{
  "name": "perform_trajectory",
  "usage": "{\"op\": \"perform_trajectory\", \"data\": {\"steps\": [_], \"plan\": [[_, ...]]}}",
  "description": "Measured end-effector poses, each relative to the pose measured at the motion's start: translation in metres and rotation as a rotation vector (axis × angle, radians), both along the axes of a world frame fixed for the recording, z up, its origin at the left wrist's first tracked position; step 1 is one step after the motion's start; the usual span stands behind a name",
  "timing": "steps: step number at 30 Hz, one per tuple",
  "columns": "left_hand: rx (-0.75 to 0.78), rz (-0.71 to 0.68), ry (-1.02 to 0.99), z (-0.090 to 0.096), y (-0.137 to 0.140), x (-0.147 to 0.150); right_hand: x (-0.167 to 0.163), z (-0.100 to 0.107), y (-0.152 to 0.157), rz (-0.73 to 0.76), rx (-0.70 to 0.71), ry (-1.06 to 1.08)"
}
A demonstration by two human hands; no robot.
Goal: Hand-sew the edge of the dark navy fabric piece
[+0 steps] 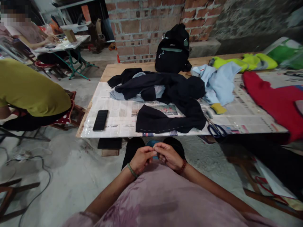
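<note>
My left hand (143, 157) and my right hand (167, 155) meet in front of my lap, below the table's front edge. The fingertips of both are pinched together at one spot. Whatever lies between them is too small to make out. Just beyond the hands, a dark garment (170, 121) with a line of white stitches along its hem lies on the newspaper-covered table (120, 124). Scissors with dark blue handles (216, 130) rest at the front edge, to the right of the garment.
A phone (100, 120) lies at the table's left. Behind are a black backpack (172, 52), light blue cloth (221, 82) and a yellow-green garment (248, 61). Red cloth (272, 101) hangs over the right front edge. A person in a yellow-green shirt (35, 90) sits at left; another sits farther back.
</note>
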State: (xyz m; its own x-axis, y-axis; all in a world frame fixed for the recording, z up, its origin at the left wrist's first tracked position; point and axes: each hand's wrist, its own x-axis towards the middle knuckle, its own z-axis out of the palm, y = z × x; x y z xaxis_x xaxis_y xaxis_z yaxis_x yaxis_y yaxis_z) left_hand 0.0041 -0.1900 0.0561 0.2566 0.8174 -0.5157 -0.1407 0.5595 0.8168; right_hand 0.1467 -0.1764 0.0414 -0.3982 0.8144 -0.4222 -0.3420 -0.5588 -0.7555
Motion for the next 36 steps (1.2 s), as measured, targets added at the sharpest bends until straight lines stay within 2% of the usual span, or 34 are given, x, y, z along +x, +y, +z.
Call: {"op": "perform_trajectory", "data": {"steps": [4,7,18,25,30,33,36], "plan": [[-0.026,0.125,-0.018,-0.009,-0.002,-0.003,0.005,0.001,-0.001,-0.054,0.048,0.173],[-0.072,0.203,-0.075,-0.016,-0.003,-0.006,0.008,0.003,-0.002,-0.034,0.083,0.246],[-0.144,0.151,-0.189,-0.011,-0.006,0.002,0.01,-0.005,-0.005,0.14,0.032,0.395],[-0.145,0.145,-0.197,-0.019,-0.006,-0.001,0.006,-0.006,-0.006,0.169,-0.007,0.381],[-0.14,0.19,-0.15,-0.017,-0.007,-0.004,0.005,-0.009,-0.006,0.191,0.012,0.281],[-0.121,0.201,-0.119,-0.015,-0.007,-0.005,0.007,-0.012,-0.006,0.202,0.065,0.162],[-0.119,0.17,-0.074,-0.014,-0.007,-0.005,0.008,-0.015,-0.007,0.203,0.18,-0.006]]}}
